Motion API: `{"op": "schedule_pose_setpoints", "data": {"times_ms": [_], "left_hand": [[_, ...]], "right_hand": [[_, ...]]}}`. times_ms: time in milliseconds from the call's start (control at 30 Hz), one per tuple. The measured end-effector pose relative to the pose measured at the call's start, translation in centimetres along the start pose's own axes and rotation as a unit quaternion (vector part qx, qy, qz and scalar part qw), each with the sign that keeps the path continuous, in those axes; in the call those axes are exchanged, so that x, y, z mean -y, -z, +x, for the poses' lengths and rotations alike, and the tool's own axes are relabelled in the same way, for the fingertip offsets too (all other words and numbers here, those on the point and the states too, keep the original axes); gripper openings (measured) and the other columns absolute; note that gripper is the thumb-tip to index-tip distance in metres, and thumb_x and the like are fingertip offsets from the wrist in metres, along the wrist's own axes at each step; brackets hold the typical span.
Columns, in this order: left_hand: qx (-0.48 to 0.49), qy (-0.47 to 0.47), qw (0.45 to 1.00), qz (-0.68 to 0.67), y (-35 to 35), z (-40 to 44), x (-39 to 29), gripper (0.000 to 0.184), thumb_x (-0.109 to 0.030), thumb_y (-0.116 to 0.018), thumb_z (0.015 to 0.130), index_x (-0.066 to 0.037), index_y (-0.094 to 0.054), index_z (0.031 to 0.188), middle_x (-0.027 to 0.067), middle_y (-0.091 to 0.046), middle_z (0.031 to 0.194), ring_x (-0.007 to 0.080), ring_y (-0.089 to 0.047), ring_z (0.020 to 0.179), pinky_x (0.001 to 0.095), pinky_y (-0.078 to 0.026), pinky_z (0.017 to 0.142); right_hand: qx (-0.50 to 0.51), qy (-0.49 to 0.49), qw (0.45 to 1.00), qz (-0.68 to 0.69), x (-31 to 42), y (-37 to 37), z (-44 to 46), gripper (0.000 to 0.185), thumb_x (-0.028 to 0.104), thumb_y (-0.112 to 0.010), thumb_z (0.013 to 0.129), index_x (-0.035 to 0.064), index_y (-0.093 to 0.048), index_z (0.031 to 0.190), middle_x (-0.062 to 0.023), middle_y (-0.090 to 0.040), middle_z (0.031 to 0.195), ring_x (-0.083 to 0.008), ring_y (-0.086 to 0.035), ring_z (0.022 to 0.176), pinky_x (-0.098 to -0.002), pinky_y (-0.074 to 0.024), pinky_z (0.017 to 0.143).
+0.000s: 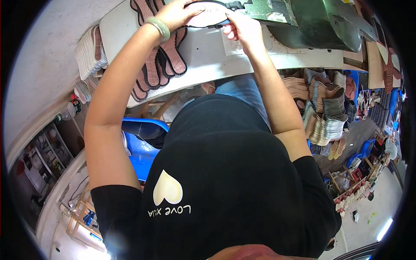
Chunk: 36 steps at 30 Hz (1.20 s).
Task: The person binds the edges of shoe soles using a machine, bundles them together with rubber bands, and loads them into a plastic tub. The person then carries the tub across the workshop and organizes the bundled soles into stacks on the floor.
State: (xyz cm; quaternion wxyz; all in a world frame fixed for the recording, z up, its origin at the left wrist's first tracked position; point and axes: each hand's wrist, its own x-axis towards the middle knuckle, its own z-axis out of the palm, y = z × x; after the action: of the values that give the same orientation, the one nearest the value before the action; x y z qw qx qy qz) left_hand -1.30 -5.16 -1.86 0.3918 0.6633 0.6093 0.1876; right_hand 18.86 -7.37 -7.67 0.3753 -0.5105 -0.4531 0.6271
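A pale sole-shaped piece with a dark edge lies on the worktable, at the top of the view. My left hand holds its left end, thumb on top. At the other end, my right hand pinches the piece's edge, its other fingers curled, beside the metal parts of a green machine. Pink sole-shaped pieces with black edging are piled on the table, below and left of my left hand.
Stacks of sole pieces stand below the table at the right, and pale stacks at the table's left end. A blue plastic container with dark pieces in it is at my left side. Shelves stand farther left.
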Motion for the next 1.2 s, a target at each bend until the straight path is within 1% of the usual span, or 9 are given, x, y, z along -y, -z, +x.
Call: {"op": "schedule_pose_setpoints", "data": {"times_ms": [33, 100, 133, 333, 367, 567, 733, 867, 1200], "left_hand": [[0.012, 0.058, 0.995, -0.077, -0.3, -0.9, -0.9, 0.038, -0.023, -0.059, 0.084, 0.002, -0.055, 0.113, 0.0149, -0.062, 0.099, 0.0178, -0.058, 0.090, 0.0273, -0.046, 0.079], [-0.010, -0.142, 0.978, -0.151, -2.6, -0.8, 3.6, 0.044, -0.027, -0.063, 0.081, 0.001, -0.053, 0.114, 0.0168, -0.061, 0.102, 0.0229, -0.059, 0.093, 0.0311, -0.046, 0.082], [-0.049, -0.057, 0.997, -0.001, -3.3, -0.6, 4.3, 0.044, -0.024, -0.064, 0.081, 0.000, -0.052, 0.116, 0.0135, -0.061, 0.106, 0.0196, -0.058, 0.096, 0.0300, -0.045, 0.086], [-0.152, -0.049, 0.987, -0.027, -7.3, -2.0, 3.2, 0.057, -0.045, -0.063, 0.078, -0.007, -0.049, 0.117, 0.0201, -0.060, 0.106, 0.0353, -0.058, 0.097, 0.0381, -0.046, 0.085], [-0.160, -0.036, 0.986, -0.022, -7.3, -1.9, 2.9, 0.058, -0.046, -0.063, 0.077, -0.005, -0.049, 0.116, 0.0204, -0.060, 0.105, 0.0359, -0.059, 0.096, 0.0386, -0.047, 0.084], [-0.194, 0.050, 0.980, 0.000, -6.6, -0.9, 0.5, 0.049, -0.034, -0.069, 0.076, 0.000, -0.053, 0.108, 0.0161, -0.063, 0.097, 0.0232, -0.061, 0.090, 0.0315, -0.048, 0.080], [-0.250, 0.077, 0.965, 0.000, -6.0, 0.5, -0.5, 0.060, -0.045, -0.068, 0.073, 0.003, -0.049, 0.105, 0.0279, -0.059, 0.095, 0.0418, -0.058, 0.090, 0.0434, -0.047, 0.077], [-0.282, 0.099, 0.953, -0.044, -6.6, 2.2, 0.4, 0.059, -0.043, -0.069, 0.072, 0.004, -0.050, 0.102, 0.0266, -0.061, 0.091, 0.0387, -0.060, 0.086, 0.0416, -0.048, 0.075], [-0.080, 0.101, 0.957, -0.260, -5.3, 6.6, 4.8, 0.053, -0.031, -0.068, 0.076, 0.008, -0.052, 0.108, 0.0231, -0.062, 0.095, 0.0296, -0.062, 0.086, 0.0369, -0.048, 0.072]], "right_hand": [[0.006, 0.006, 1.000, 0.007, -0.3, 0.2, -0.1, 0.030, 0.029, -0.058, 0.086, -0.0003, -0.065, 0.081, -0.0060, -0.063, 0.064, -0.0081, -0.055, 0.050, -0.0200, -0.0401, 0.047], [0.017, 0.006, 0.999, 0.027, -1.2, 0.2, -0.6, 0.031, 0.028, -0.057, 0.087, -0.0019, -0.065, 0.086, -0.0077, -0.064, 0.070, -0.0110, -0.059, 0.057, -0.0220, -0.0443, 0.053], [0.023, 0.001, 0.999, 0.040, -1.5, 0.0, -1.0, 0.032, 0.028, -0.056, 0.088, -0.0024, -0.065, 0.088, -0.0086, -0.065, 0.073, -0.0127, -0.061, 0.061, -0.0232, -0.0464, 0.057], [0.168, 0.010, 0.986, -0.022, -5.2, -1.2, -6.8, 0.026, 0.016, -0.058, 0.086, -0.0035, -0.057, 0.103, -0.0066, -0.065, 0.086, -0.0102, -0.060, 0.074, -0.0262, -0.0484, 0.070], [0.195, -0.043, 0.971, 0.134, -5.7, -1.6, -7.4, 0.028, 0.013, -0.057, 0.086, -0.0029, -0.053, 0.108, -0.0084, -0.065, 0.090, -0.0126, -0.062, 0.075, -0.0275, -0.0500, 0.070], [0.158, -0.111, 0.960, 0.202, -4.4, 0.4, -6.1, 0.024, 0.012, -0.055, 0.087, -0.0034, -0.053, 0.106, -0.0122, -0.063, 0.093, -0.0187, -0.064, 0.079, -0.0301, -0.0545, 0.069], [0.138, -0.066, 0.970, 0.191, -3.2, 1.8, -5.1, 0.027, 0.009, -0.054, 0.087, -0.0064, -0.051, 0.109, -0.0136, -0.062, 0.094, -0.0200, -0.064, 0.081, -0.0317, -0.0558, 0.068], [0.121, -0.055, 0.980, 0.150, -2.1, 2.6, -4.8, 0.028, 0.007, -0.054, 0.087, -0.0077, -0.052, 0.110, -0.0129, -0.062, 0.093, -0.0171, -0.063, 0.077, -0.0298, -0.0558, 0.067], [0.028, -0.036, 0.985, 0.168, -1.1, 1.2, -2.7, 0.023, 0.012, -0.062, 0.082, -0.0055, -0.060, 0.097, -0.0039, -0.061, 0.082, -0.0078, -0.055, 0.073, -0.0210, -0.0451, 0.068]]}}
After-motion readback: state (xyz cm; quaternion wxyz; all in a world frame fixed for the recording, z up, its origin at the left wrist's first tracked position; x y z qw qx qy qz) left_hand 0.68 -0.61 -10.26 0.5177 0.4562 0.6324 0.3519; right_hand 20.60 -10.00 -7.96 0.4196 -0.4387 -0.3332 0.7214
